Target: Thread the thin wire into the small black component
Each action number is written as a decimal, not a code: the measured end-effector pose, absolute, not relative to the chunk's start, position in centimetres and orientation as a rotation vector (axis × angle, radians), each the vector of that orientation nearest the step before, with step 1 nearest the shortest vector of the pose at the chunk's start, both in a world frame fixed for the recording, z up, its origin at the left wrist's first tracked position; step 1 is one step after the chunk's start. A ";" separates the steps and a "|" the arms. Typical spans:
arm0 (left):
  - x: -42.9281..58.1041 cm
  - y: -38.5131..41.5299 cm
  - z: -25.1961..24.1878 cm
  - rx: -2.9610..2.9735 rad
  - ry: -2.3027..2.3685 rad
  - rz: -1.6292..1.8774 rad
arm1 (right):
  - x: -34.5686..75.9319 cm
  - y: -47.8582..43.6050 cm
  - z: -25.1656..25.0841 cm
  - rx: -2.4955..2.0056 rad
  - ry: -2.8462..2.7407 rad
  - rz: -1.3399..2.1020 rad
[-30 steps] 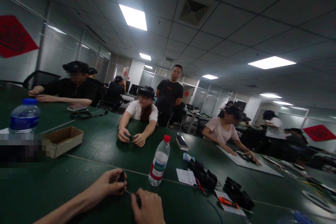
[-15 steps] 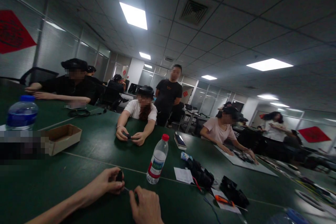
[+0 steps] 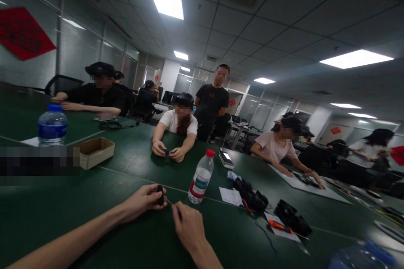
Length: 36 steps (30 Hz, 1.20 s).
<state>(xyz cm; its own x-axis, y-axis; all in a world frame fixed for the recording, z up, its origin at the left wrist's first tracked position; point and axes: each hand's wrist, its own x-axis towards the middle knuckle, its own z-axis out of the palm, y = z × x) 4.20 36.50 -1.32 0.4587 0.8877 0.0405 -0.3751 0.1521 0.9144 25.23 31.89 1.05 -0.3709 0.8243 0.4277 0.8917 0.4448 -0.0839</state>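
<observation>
Over the green table (image 3: 104,201), my left hand (image 3: 147,199) pinches a small black part (image 3: 160,194) between thumb and fingers; its exact kind is too small to make out. Close by on the right, my right hand (image 3: 191,222) is closed round a thin-shafted tool (image 3: 169,202) that looks like a small screwdriver. Its slim shaft points towards the black part, and most of its handle is hidden in my fingers. Whether the tip touches the part I cannot tell. A red-capped water bottle (image 3: 201,178) stands upright just beyond my hands.
An open cardboard box (image 3: 97,155) and a blue-capped bottle (image 3: 52,128) stand left. To the right lie black devices (image 3: 292,216), an orange-handled screwdriver (image 3: 280,226), paper (image 3: 231,196) and a phone (image 3: 226,158). Another large bottle (image 3: 362,256) is near the front right. Several people sit around.
The camera view has shifted, so table things appear further right and slightly higher. Both my hands keep their hold, and the thin tool still points at the black part.
</observation>
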 end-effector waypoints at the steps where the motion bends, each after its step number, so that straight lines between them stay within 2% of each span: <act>1: 4.1 36.7 -1.5 1.027 0.597 0.991 | 25.2 31.8 1.1 -1.433 -2.307 -0.224; 13: 3.7 36.5 -0.9 0.985 0.536 0.978 | 25.1 31.8 1.3 -1.438 -2.364 -0.223; 36: 3.7 36.2 -0.3 1.154 0.637 0.898 | 24.8 30.8 1.4 -1.334 -2.402 -0.511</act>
